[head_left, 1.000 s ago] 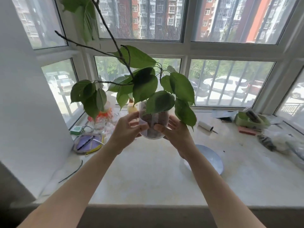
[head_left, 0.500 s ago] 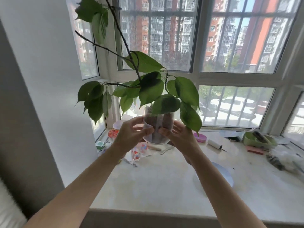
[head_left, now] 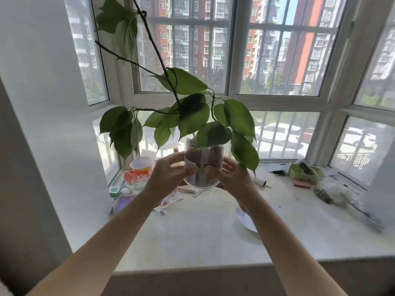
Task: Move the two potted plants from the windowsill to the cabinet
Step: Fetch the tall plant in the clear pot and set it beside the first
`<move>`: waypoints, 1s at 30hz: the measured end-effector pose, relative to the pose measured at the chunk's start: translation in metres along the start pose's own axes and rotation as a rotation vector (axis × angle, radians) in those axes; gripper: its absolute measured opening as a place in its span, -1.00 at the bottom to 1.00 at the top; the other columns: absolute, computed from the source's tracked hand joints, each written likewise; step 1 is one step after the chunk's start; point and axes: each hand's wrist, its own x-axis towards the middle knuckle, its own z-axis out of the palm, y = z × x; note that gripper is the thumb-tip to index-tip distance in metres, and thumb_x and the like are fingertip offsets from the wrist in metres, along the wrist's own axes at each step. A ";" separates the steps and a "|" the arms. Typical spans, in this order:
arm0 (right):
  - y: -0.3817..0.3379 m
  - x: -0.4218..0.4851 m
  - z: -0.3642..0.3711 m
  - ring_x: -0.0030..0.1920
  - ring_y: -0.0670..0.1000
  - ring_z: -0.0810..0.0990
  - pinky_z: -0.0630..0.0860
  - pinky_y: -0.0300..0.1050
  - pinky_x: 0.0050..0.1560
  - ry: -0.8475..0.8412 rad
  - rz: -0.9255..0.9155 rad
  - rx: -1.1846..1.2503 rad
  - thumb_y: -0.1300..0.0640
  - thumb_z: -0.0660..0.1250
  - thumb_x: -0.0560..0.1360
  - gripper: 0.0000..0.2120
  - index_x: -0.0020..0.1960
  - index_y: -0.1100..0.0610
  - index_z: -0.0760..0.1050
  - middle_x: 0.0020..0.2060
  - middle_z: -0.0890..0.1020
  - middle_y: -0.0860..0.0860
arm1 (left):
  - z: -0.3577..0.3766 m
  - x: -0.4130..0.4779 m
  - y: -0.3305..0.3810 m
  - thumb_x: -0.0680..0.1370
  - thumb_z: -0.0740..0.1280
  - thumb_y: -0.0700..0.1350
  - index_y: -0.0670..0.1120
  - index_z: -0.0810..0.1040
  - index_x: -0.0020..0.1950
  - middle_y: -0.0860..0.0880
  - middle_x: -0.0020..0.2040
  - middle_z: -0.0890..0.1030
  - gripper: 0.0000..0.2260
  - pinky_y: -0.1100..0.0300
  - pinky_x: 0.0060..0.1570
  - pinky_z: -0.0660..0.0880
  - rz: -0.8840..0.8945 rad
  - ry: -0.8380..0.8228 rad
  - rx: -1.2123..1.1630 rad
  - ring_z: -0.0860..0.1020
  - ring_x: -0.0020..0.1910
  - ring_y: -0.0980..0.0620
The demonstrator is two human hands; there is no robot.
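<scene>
A potted plant [head_left: 202,165] in a clear pot of brown soil hangs in the air above the pale stone windowsill [head_left: 192,227]. Its dark branches carry broad green leaves up toward the window. My left hand [head_left: 168,174] clasps the pot's left side and my right hand [head_left: 229,177] clasps its right side, thumbs on the front. Both arms reach forward from the bottom of the view. No second potted plant and no cabinet are in view.
Clutter lines the sill's back: a white and orange cup [head_left: 141,165] and glassware at the left, a white plate [head_left: 245,218] under my right forearm, a green tray [head_left: 303,171] and plastic bags at the right. A white wall [head_left: 53,124] closes the left side.
The plant in both hands has come up off the sill and toward me. The view has pulled back and tilted upward, showing more window and the sill's front edge.
</scene>
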 end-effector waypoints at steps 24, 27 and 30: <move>0.005 0.007 -0.244 0.03 -0.26 0.70 0.64 -0.30 -0.03 0.307 0.041 -0.211 0.15 0.57 0.45 -0.71 0.13 -0.01 0.63 -0.02 0.76 -0.24 | 0.247 0.122 -0.026 0.22 0.61 0.09 0.10 0.69 0.14 0.00 0.03 0.74 -0.50 0.06 -0.17 0.67 -0.064 -0.275 -0.165 0.72 0.03 -0.05; 0.001 -0.007 -0.277 -0.01 -0.28 0.70 0.65 -0.29 -0.01 0.376 0.077 -0.239 0.16 0.57 0.45 -0.73 0.04 -0.11 0.61 -0.09 0.74 -0.30 | 0.288 0.129 -0.023 0.25 0.57 0.07 0.10 0.68 0.17 0.01 0.02 0.75 -0.52 -0.07 -0.14 0.69 -0.043 -0.356 -0.177 0.72 0.02 -0.05; -0.008 -0.017 -0.308 0.04 -0.22 0.70 0.67 -0.14 0.10 0.438 0.098 -0.248 0.15 0.57 0.45 -0.71 0.08 -0.10 0.60 0.04 0.73 -0.18 | 0.324 0.137 -0.016 0.28 0.59 0.05 0.08 0.67 0.18 -0.04 0.04 0.74 -0.53 -0.07 -0.12 0.69 -0.027 -0.434 -0.229 0.71 0.04 -0.09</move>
